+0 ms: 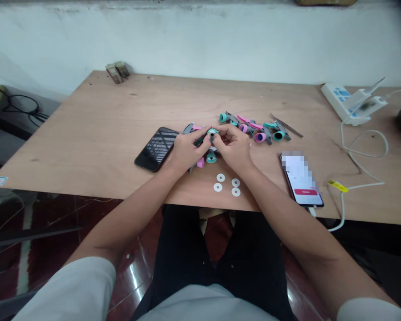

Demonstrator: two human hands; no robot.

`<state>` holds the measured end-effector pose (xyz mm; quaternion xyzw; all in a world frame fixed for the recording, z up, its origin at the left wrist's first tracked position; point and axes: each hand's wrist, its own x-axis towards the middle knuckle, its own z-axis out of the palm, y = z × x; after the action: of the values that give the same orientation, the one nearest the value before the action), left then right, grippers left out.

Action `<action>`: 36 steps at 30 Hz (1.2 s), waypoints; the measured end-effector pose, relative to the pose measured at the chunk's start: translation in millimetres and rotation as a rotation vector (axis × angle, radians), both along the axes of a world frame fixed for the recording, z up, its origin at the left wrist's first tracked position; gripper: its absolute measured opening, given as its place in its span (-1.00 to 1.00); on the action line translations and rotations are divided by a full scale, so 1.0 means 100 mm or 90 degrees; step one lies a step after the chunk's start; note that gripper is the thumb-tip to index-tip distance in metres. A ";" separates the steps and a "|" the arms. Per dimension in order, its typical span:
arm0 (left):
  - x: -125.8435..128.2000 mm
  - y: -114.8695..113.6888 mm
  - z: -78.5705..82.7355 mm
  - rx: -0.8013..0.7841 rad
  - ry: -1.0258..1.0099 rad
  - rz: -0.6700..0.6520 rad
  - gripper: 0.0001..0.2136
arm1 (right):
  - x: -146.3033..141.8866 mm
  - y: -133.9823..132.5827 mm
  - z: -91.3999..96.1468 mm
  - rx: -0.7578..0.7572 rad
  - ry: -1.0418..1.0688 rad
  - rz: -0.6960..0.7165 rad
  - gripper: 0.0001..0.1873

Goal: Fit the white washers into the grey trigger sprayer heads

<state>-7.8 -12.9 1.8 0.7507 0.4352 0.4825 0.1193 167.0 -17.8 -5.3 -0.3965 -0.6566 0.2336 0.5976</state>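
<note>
Both hands meet over the table around a trigger spray head with a teal collar [213, 132], its round opening turned toward me. My left hand [189, 150] grips it from the left, thumb at the collar. From the right, the fingers and thumb of my right hand [233, 146] close on the same collar. A pale ring shows inside the opening; whether it is a separate washer I cannot tell. Below the hands lie another teal-collared spray head [211, 157] and a pink-collared one [200, 162], partly covered. Several flat white washers [235, 183] lie nearer the table's front edge.
More grey spray heads with pink or teal collars [260, 137] lie right of the hands, beside metal tweezers [289, 125]. A dark phone [157, 149] is at left; a lit phone [302, 180] with a white cable is at right. A power strip [345, 104] stands behind.
</note>
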 end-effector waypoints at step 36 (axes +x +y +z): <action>0.01 0.03 -0.01 0.005 -0.067 -0.076 -0.66 | -0.01 -0.03 -0.01 0.038 -0.062 0.008 -0.52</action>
<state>-7.0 -9.6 1.0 0.7492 0.3811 0.5150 0.1680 166.0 -20.4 -6.2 -0.3855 -0.6940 0.1978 0.5750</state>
